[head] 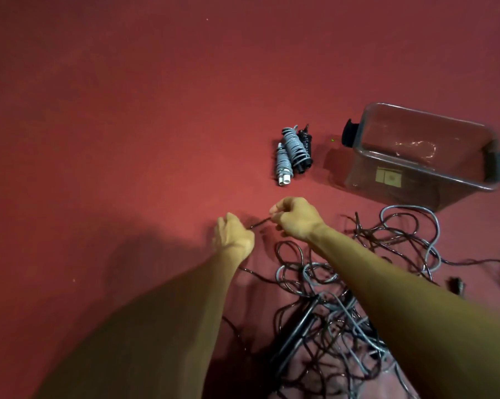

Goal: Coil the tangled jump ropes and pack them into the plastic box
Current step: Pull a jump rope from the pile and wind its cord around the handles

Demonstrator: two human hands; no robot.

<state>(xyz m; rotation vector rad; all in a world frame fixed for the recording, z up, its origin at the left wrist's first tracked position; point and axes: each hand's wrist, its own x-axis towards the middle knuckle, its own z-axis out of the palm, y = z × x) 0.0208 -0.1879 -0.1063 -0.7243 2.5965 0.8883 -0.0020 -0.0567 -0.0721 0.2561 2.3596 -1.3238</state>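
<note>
A tangle of dark and grey jump ropes [329,286] lies on the red floor below and right of my hands, with black handles [297,332] in it. My left hand [234,234] and my right hand [296,217] each grip one dark rope, and a short stretch [261,223] is pulled taut between them. Three coiled ropes [293,152], two grey and one black, lie side by side beyond my hands. The clear plastic box [424,171] with black latches stands at the right, open, with nothing visible inside.
A red carpet floor [127,125] spreads bare to the left and far side. A small dark object [457,285] lies at the right edge, near a rope end trailing rightward.
</note>
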